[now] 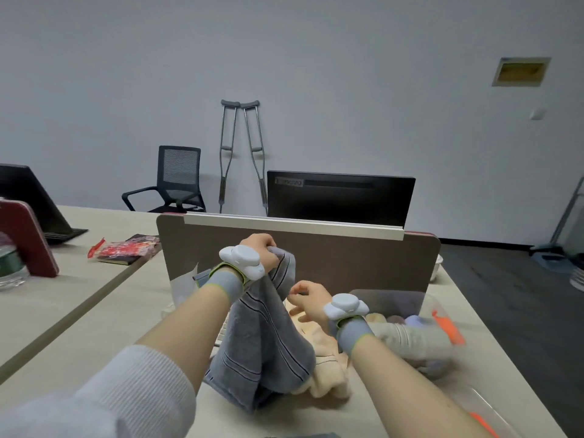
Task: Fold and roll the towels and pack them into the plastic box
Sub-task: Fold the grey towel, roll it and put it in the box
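Sleeved, my left forearm is crossing the frame's near corner while both hands are working over the desk.

My left hand (259, 248) is gripping the grey striped towel (267, 336), lifting it so it is draping onto the peach towel (328, 365); my right hand (308, 300) is hovering half-curled, holding nothing, beside the clear plastic box (442, 317), with the brown divider (347, 263) blocking the desk beyond.
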Tool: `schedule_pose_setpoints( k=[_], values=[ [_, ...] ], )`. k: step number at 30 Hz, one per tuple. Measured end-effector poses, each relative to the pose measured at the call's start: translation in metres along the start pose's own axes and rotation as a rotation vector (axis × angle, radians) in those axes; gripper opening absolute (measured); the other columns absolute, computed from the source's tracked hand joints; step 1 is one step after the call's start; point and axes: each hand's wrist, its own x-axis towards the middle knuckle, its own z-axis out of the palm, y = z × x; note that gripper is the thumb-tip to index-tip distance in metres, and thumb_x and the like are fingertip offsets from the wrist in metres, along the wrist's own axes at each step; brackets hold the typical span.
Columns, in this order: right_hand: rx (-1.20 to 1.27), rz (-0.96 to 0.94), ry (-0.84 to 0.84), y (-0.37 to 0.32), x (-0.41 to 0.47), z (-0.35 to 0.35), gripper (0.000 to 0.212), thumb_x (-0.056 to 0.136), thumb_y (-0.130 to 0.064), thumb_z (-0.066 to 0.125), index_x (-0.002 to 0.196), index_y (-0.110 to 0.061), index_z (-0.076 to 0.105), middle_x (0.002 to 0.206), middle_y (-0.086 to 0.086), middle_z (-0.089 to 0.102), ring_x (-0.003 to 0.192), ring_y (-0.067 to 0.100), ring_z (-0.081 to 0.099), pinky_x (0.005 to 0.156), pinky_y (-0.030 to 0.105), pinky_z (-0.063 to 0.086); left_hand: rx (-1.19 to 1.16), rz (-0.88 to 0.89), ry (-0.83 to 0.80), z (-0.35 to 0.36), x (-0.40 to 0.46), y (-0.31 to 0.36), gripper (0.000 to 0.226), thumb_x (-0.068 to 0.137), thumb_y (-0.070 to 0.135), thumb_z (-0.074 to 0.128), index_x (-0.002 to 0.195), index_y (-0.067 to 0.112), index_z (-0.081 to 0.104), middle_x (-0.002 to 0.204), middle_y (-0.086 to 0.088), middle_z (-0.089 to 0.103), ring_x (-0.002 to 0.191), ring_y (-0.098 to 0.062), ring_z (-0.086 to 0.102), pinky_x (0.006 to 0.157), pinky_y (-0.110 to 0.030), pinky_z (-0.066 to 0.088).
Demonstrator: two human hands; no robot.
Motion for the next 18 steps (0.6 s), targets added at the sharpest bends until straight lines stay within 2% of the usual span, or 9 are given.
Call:
schedule_pose_setpoints(
  k=[1, 3, 5, 6, 8, 10, 12, 15, 18],
  values=[
    [0.058, 0.028, -0.001, 0.0, 0.0, 0.0, 0.021, 0.095, -0.007, 0.044, 0.077, -0.017, 0.048, 0.083, 0.001, 0.053, 0.059, 0.015, 0.056, 0.046, 0.019, 0.042, -0.025, 0.0, 0.037, 0.0, -0.001, -0.003, 0.007, 0.085, 0.007, 0.053, 0.084, 0.014, 0.054, 0.085, -0.005, 0.055, 0.081, -0.022, 0.052, 0.073, -0.026, 0.041],
    [0.163, 0.084, 0.013, 0.0, -0.001, -0.001, 0.021, 0.097, -0.01, 0.04, 0.078, -0.019, 0.043, 0.096, 0.002, 0.053, 0.06, 0.018, 0.061, 0.048, 0.022, 0.047, -0.104, -0.003, 0.091, 0.0, -0.001, -0.007, 0.013, 0.089, 0.011, 0.053, 0.079, 0.015, 0.046, 0.082, -0.007, 0.052, 0.079, -0.023, 0.049, 0.073, -0.027, 0.039],
    [0.207, 0.103, 0.038, 0.0, -0.002, -0.003, 0.013, 0.097, -0.01, 0.04, 0.088, -0.017, 0.043, 0.11, 0.005, 0.052, 0.061, 0.019, 0.062, 0.05, 0.025, 0.048, -0.156, 0.005, 0.091, -0.002, -0.002, -0.008, 0.011, 0.092, 0.012, 0.051, 0.084, 0.012, 0.043, 0.083, -0.01, 0.051, 0.078, -0.024, 0.048, 0.073, -0.028, 0.038],
    [0.218, 0.091, 0.041, 0.0, -0.003, -0.003, 0.01, 0.096, -0.007, 0.043, 0.1, -0.016, 0.044, 0.117, 0.007, 0.049, 0.062, 0.019, 0.061, 0.052, 0.026, 0.049, -0.16, 0.016, 0.072, -0.003, -0.002, -0.008, 0.01, 0.092, 0.013, 0.05, 0.086, 0.012, 0.043, 0.084, -0.011, 0.051, 0.078, -0.024, 0.047, 0.075, -0.031, 0.04],
    [0.204, 0.037, 0.011, -0.001, -0.001, -0.003, 0.046, 0.09, -0.001, 0.052, 0.13, -0.017, 0.036, 0.127, 0.004, 0.041, 0.065, 0.017, 0.06, 0.056, 0.025, 0.05, -0.192, 0.037, 0.045, -0.005, -0.002, -0.006, 0.016, 0.091, 0.011, 0.051, 0.079, 0.015, 0.042, 0.084, -0.012, 0.05, 0.079, -0.024, 0.046, 0.078, -0.034, 0.042],
    [0.188, 0.003, -0.048, -0.005, -0.001, -0.001, 0.066, 0.085, 0.002, 0.059, 0.138, -0.024, 0.031, 0.125, 0.002, 0.042, 0.066, 0.016, 0.057, 0.056, 0.024, 0.05, -0.277, 0.056, 0.06, -0.005, -0.003, -0.002, 0.029, 0.089, 0.004, 0.052, 0.068, 0.02, 0.038, 0.077, -0.008, 0.048, 0.077, -0.022, 0.044, 0.071, -0.029, 0.041],
    [0.141, 0.002, -0.094, -0.007, -0.001, 0.001, 0.053, 0.083, 0.002, 0.06, 0.13, -0.018, 0.044, 0.106, 0.005, 0.056, 0.063, 0.014, 0.054, 0.054, 0.024, 0.045, -0.37, 0.046, 0.078, -0.005, -0.004, 0.003, 0.034, 0.087, -0.003, 0.05, 0.065, 0.02, 0.038, 0.069, -0.001, 0.043, 0.069, -0.018, 0.04, 0.061, -0.023, 0.036],
    [-0.038, 0.073, -0.172, -0.001, -0.004, 0.0, 0.019, 0.083, 0.0, 0.061, 0.094, -0.016, 0.057, 0.072, 0.001, 0.059, 0.054, 0.009, 0.054, 0.047, 0.02, 0.042, -0.412, 0.019, 0.091, -0.009, -0.003, 0.002, 0.034, 0.088, -0.006, 0.044, 0.065, 0.02, 0.039, 0.067, 0.0, 0.041, 0.061, -0.012, 0.036, 0.058, -0.021, 0.033],
    [-0.317, 0.171, -0.196, 0.009, -0.005, -0.013, 0.021, 0.083, 0.001, 0.059, 0.079, -0.018, 0.052, 0.064, 0.003, 0.056, 0.04, 0.007, 0.054, 0.042, 0.019, 0.043, -0.417, -0.038, 0.192, -0.014, 0.002, -0.01, 0.036, 0.086, -0.008, 0.038, 0.063, 0.02, 0.037, 0.064, -0.001, 0.038, 0.061, -0.016, 0.034, 0.056, -0.023, 0.03]
  ],
)
